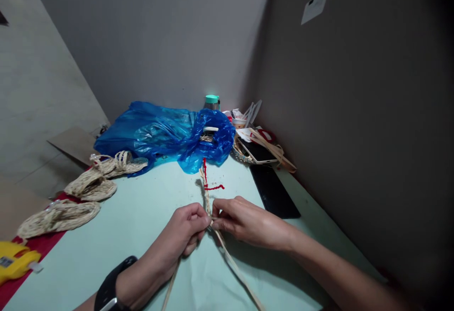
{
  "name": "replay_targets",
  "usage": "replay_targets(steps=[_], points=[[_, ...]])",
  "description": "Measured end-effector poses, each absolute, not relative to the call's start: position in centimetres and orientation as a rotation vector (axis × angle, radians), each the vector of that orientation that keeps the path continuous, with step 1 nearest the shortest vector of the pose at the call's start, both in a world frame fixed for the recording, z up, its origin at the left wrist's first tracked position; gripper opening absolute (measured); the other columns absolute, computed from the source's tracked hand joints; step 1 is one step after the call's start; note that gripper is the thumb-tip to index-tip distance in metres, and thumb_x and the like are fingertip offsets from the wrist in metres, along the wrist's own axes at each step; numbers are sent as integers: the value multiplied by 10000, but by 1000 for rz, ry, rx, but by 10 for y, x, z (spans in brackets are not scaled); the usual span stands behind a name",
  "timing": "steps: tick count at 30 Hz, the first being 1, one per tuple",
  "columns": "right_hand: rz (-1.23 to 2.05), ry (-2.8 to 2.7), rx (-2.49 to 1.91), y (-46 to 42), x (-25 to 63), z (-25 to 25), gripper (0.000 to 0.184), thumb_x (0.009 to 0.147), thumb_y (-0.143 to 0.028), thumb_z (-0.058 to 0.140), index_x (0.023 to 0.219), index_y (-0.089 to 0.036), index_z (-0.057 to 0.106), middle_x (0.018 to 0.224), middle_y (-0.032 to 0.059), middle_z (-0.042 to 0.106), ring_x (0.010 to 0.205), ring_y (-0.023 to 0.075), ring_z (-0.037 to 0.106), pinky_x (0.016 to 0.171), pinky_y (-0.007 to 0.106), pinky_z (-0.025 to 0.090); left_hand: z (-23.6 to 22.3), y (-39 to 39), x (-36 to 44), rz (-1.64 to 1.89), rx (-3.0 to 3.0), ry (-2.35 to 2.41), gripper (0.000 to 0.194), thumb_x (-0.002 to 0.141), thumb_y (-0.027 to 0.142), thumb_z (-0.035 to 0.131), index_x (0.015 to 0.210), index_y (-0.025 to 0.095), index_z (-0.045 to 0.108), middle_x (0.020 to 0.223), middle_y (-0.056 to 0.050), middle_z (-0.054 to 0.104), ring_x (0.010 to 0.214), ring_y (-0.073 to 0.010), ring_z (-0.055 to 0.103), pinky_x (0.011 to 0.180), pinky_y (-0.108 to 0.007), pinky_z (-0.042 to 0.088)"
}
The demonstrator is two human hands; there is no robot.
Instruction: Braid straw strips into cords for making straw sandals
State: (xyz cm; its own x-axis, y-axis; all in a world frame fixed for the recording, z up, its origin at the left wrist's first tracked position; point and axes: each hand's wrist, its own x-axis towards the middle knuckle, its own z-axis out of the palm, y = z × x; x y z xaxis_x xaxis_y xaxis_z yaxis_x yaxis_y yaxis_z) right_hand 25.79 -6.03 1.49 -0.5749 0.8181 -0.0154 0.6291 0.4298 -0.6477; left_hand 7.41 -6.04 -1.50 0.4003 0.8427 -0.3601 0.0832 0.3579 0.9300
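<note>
A pale straw braid runs away from me across the table, its far end tied with red yarn. My left hand pinches the braid's near end from the left, fingers curled. From the right, my right hand pinches the same spot with thumb and forefinger. The fingertips of both hands almost meet. One long loose straw strand trails toward me at the right, and another strand comes out below my left hand. The exact crossing of the strands is hidden by my fingers.
Woven straw slippers lie along the left edge, near a yellow glue gun. A blue plastic bag spreads across the back, with a bottle behind. At right are a black tablet and a basket of odds and ends.
</note>
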Motion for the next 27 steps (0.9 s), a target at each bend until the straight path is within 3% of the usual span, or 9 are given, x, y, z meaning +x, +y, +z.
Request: replay_targets(steps=[5, 10, 14, 16, 19, 21, 24, 27], points=[[657, -2434, -1277, -67, 261, 22, 219, 866, -170, 513, 646, -173, 510, 543, -35, 440, 517, 89, 323, 519, 237, 226, -20, -60, 79, 670, 1175, 1132, 217, 751, 328, 595, 649, 173, 482, 476, 31, 556, 325, -15, 228, 352, -195, 94], [555, -2600, -1123, -76, 250, 21, 140, 800, -128, 476, 721, -164, 585, 584, 2, 542, 475, 93, 310, 494, 256, 207, -18, -65, 82, 738, 1114, 1123, 179, 696, 280, 624, 637, 168, 498, 402, 116, 343, 346, -19, 202, 378, -191, 88], [437, -2738, -1040, -77, 245, 20, 130, 767, -120, 502, 802, -148, 624, 607, 21, 579, 476, 106, 333, 505, 263, 219, -12, -69, 81, 748, 1125, 1116, 200, 747, 304, 616, 658, 154, 516, 428, 103, 349, 378, -26, 232, 408, -198, 95], [516, -2727, -1000, -76, 247, 21, 112, 820, -190, 534, 789, -156, 637, 608, 11, 584, 496, 105, 383, 522, 250, 245, -11, -70, 81, 769, 1092, 1109, 212, 726, 301, 653, 668, 159, 507, 445, 109, 348, 383, -23, 212, 407, -201, 84], [749, -2486, -1057, -71, 254, 23, 342, 914, -380, 499, 689, -160, 635, 571, -11, 562, 522, 99, 441, 534, 225, 282, -11, -69, 81, 798, 1021, 1081, 241, 693, 306, 702, 691, 165, 505, 454, 119, 348, 387, -19, 175, 399, -192, 76], [834, -2246, -1182, -64, 260, 23, 429, 958, -407, 418, 685, -151, 628, 603, -4, 581, 562, 104, 488, 555, 214, 316, -11, -67, 81, 802, 1004, 1049, 263, 686, 327, 714, 703, 159, 512, 487, 92, 445, 387, -12, 170, 396, -188, 69], [1010, -2120, -1216, -55, 265, 17, 343, 958, -368, 430, 802, -147, 641, 714, 11, 622, 661, 126, 538, 623, 216, 373, -11, -66, 80, 788, 1001, 1000, 285, 682, 344, 720, 734, 150, 517, 631, 0, 628, 382, 2, 197, 396, -188, 67], [1329, -2069, -1099, -52, 263, 9, 309, 953, -362, 431, 858, -144, 628, 762, 20, 627, 691, 136, 545, 651, 225, 410, -10, -67, 80, 789, 1031, 1002, 276, 691, 336, 706, 768, 154, 513, 656, -14, 655, 379, 0, 228, 400, -189, 80]])
